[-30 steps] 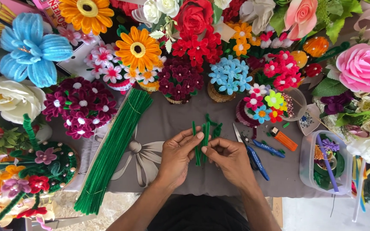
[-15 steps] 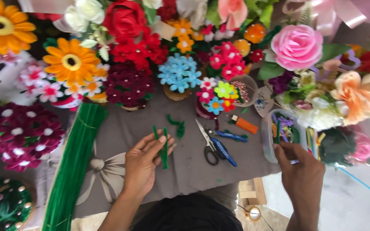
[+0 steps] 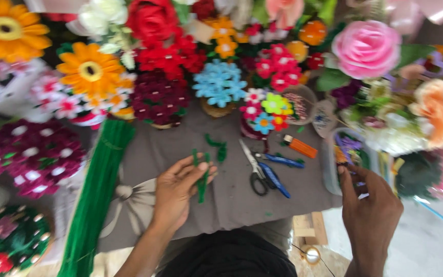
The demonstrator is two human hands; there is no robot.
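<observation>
My left hand (image 3: 178, 192) grips a short piece of green pipe cleaner (image 3: 201, 179) over the grey cloth (image 3: 232, 205). My right hand (image 3: 370, 205) is off to the right, its fingers reaching to the rim of a clear plastic tub (image 3: 334, 169) with coloured pipe cleaner bits inside. Whether those fingers hold anything is hidden. More green pieces (image 3: 217, 146) lie on the cloth just beyond my left hand.
Scissors with blue handles (image 3: 262, 172) and an orange lighter (image 3: 299, 145) lie between my hands. A long bundle of green stems (image 3: 96, 197) lies at left. Handmade flowers (image 3: 219, 84) in small pots ring the cloth; a pink rose (image 3: 367, 48) stands at the right.
My right hand left the green piece and swung right to the plastic tub. My left hand keeps the green piece. The view shifted right.
</observation>
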